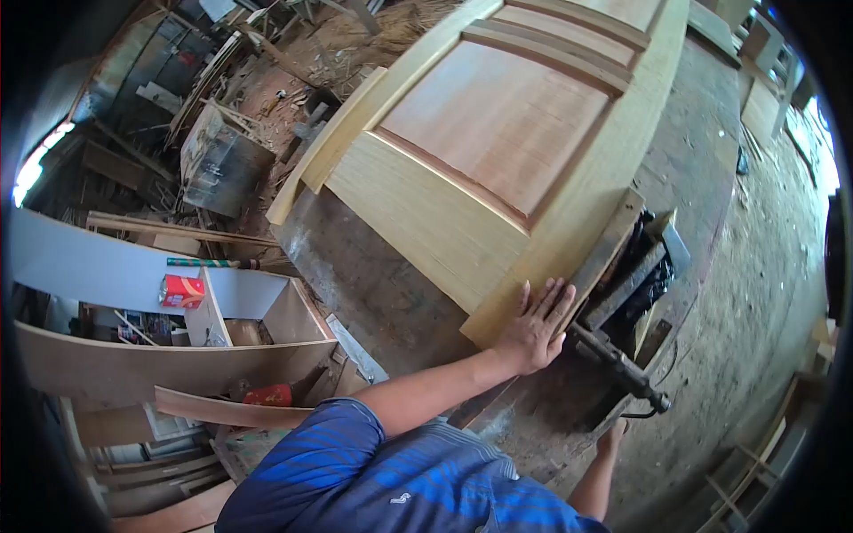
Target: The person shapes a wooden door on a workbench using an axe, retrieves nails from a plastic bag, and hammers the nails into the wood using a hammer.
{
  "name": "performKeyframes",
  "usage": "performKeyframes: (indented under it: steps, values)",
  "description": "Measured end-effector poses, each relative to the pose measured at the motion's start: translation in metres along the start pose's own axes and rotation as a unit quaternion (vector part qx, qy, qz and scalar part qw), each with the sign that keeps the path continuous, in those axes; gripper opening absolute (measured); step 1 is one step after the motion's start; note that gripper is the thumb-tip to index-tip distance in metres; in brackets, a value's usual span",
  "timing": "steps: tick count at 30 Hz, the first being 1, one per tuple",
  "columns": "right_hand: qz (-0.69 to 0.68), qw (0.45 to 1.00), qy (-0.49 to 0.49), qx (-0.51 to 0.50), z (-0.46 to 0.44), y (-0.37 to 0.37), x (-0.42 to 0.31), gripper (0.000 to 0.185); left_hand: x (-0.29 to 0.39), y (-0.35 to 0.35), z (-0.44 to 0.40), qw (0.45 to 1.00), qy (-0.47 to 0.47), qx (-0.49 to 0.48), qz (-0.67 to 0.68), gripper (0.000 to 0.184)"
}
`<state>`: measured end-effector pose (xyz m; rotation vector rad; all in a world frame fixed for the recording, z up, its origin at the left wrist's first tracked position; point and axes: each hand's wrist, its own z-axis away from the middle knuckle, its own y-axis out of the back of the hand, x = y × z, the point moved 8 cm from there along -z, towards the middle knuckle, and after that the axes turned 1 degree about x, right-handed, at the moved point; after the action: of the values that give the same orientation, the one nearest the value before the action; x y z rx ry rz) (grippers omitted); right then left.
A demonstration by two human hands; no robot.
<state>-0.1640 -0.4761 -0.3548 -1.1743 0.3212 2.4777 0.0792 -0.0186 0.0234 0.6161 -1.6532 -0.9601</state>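
A wooden panel door lies on the workbench, pale frame around a reddish raised panel. My left hand rests flat on the door's near corner, fingers stretched out and holding nothing. Just right of it, a bench vise with a metal screw is fixed at the bench edge, and a wooden block stands between it and the door. My right hand is low beside the bench, below the vise's screw end; its fingers are too small and partly hidden to read.
The workbench runs under the door. At the left, an open wooden box holds a red tin and loose items. Scrap wood and shavings lie on the floor at the back. Dusty ground extends along the right.
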Motion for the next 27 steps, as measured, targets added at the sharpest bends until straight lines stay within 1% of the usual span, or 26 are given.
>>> performKeyframes:
  steps: [1, 2, 3, 6, 7, 9, 10, 12, 14, 15, 17, 19, 20, 22, 24, 27]
  values:
    - [0.072, 0.992, 0.047, -0.097, 0.048, -0.018, -0.018, 0.054, 0.0, 0.0, 0.004, 1.0, -0.001, -0.007, -0.002, 0.09]
    - [0.089, 0.994, 0.045, 0.04, 0.101, -0.024, -0.029, 0.05, -0.001, -0.001, 0.004, 1.0, -0.007, -0.003, 0.001, 0.09]
    - [0.105, 0.977, 0.047, 0.18, 0.15, -0.026, -0.045, 0.049, 0.0, -0.004, 0.006, 1.0, -0.004, -0.009, -0.007, 0.091]
    - [0.042, 0.992, 0.0, 0.12, 0.238, -0.034, -0.093, 0.054, 0.002, -0.006, 0.005, 0.999, -0.009, -0.01, -0.029, 0.093]
    - [0.028, 0.986, 0.039, 0.159, 0.265, -0.027, -0.122, 0.059, 0.002, -0.008, 0.005, 0.999, -0.016, -0.008, -0.03, 0.093]
    - [0.119, 0.975, 0.167, 0.08, 0.295, -0.017, -0.185, 0.058, 0.001, -0.009, 0.006, 0.999, -0.023, -0.005, -0.033, 0.094]
    - [0.04, 0.977, 0.191, 0.085, 0.31, -0.019, -0.21, 0.058, 0.001, -0.009, 0.007, 0.999, -0.025, -0.005, -0.037, 0.095]
    - [-0.115, 0.959, 0.246, 0.085, 0.322, -0.035, -0.258, 0.057, 0.002, -0.009, 0.007, 0.999, -0.026, -0.017, -0.041, 0.094]
    - [-0.103, 0.929, 0.353, 0.026, 0.299, -0.024, -0.279, 0.06, 0.004, -0.007, 0.007, 0.999, -0.022, -0.022, -0.04, 0.094]
    - [-0.062, 0.906, 0.416, 0.035, 0.274, -0.005, -0.286, 0.059, 0.004, -0.006, 0.006, 0.999, -0.024, -0.016, -0.038, 0.094]
    - [0.009, 0.845, 0.502, 0.185, 0.24, 0.014, -0.317, 0.055, 0.002, -0.008, 0.008, 0.999, -0.025, -0.012, -0.038, 0.094]
    - [0.149, 0.783, 0.515, 0.316, 0.2, 0.013, -0.381, 0.051, 0.003, -0.006, 0.008, 0.999, -0.025, -0.019, -0.036, 0.095]
    - [0.256, 0.765, 0.509, 0.303, 0.175, 0.013, -0.416, 0.048, 0.003, -0.006, 0.008, 0.999, -0.023, -0.02, -0.035, 0.095]
    - [0.303, 0.75, 0.515, 0.283, 0.128, -0.015, -0.47, 0.049, 0.001, -0.007, 0.008, 0.999, -0.018, -0.019, -0.035, 0.096]
    - [0.276, 0.799, 0.46, 0.272, 0.049, -0.016, -0.48, 0.048, 0.0, -0.006, 0.007, 0.999, -0.01, -0.022, -0.037, 0.096]
    - [0.204, 0.9, 0.354, 0.152, -0.046, -0.033, -0.468, 0.045, 0.003, 0.0, 0.001, 0.999, -0.007, -0.019, -0.027, 0.095]
